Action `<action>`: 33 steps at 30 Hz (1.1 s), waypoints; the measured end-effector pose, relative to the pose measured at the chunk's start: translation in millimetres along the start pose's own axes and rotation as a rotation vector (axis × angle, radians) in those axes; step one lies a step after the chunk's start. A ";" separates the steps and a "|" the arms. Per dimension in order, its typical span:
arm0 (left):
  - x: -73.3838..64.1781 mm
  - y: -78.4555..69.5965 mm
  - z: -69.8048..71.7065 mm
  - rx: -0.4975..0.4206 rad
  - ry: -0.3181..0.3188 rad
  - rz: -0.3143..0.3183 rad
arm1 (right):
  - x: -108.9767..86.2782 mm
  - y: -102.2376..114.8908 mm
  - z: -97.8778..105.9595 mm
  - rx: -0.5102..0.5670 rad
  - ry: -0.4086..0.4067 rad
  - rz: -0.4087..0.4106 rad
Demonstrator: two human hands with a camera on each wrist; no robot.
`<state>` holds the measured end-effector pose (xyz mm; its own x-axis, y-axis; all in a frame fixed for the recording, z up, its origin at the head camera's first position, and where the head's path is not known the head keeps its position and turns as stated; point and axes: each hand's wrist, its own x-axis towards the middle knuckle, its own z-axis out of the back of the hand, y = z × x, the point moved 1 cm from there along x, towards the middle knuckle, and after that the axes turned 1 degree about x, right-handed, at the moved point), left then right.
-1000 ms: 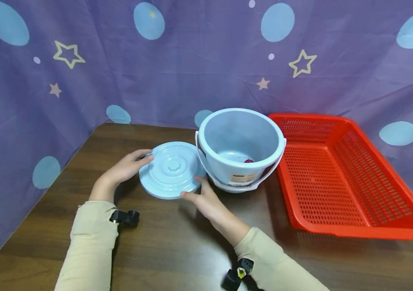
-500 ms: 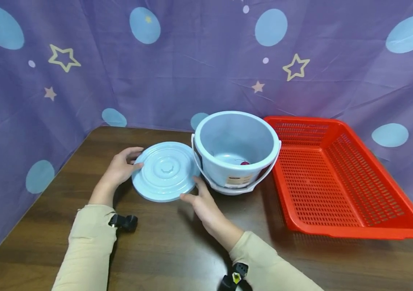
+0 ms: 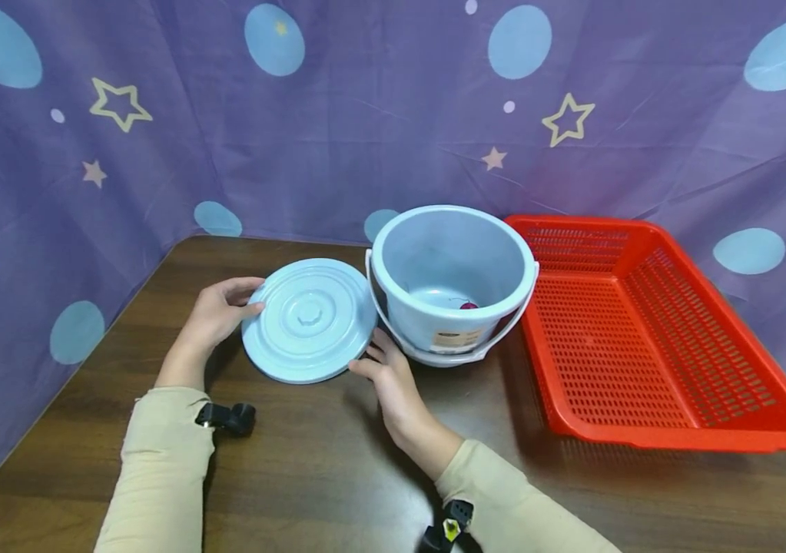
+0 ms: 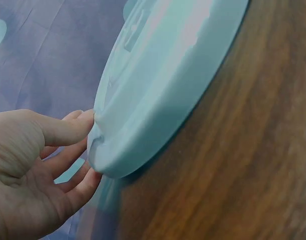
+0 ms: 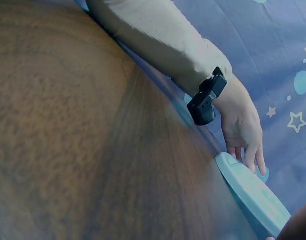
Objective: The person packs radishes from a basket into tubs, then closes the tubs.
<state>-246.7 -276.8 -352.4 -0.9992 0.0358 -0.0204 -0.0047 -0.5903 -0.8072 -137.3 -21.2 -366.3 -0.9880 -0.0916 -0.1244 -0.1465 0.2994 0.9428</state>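
Note:
A light blue round lid [image 3: 310, 307] lies left of the light blue bucket [image 3: 458, 330]. My left hand [image 3: 216, 311] pinches the lid's left rim, thumb above and fingers beneath; the left wrist view shows the thumb [image 4: 75, 129] on its edge. My right hand [image 3: 396, 384] is at the lid's lower right rim, between lid and bucket, its fingers loosely bent and the thumb tip touching or close to the edge. Inside the bucket lies a small red round thing [image 3: 469, 306] with a thin dark stem, like a cherry. The right wrist view mostly misses the right hand.
A red perforated plastic basket [image 3: 628, 361] stands on the right, beside the bucket. The bucket's white handle [image 3: 482, 352] hangs down at its front. A purple curtain [image 3: 393, 115] with stars and dots closes off the back of the wooden table [image 3: 310, 461].
The lid has shifted left, away from the bucket, along with my left hand. My right fingers have come off the lid's top toward its edge. The bucket has stayed put.

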 end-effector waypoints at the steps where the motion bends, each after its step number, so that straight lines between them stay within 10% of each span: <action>1: 0.2 0.2 0.6 -0.004 0.009 0.004 | 0.2 -0.2 0.5 -0.014 -0.016 -0.002; 12: -3.9 -7.4 17.3 -0.024 0.068 0.027 | -0.6 0.2 1.9 -0.131 -0.022 0.060; 33: -36.6 -39.1 69.4 0.112 0.039 -0.013 | -28.6 29.1 -14.1 -0.129 0.210 0.223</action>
<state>-212.7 -310.9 -279.2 -0.9967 0.0739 -0.0349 -0.0243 -0.6758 -0.7367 -112.6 -23.2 -330.9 -0.9613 -0.2352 0.1431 0.0929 0.2123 0.9728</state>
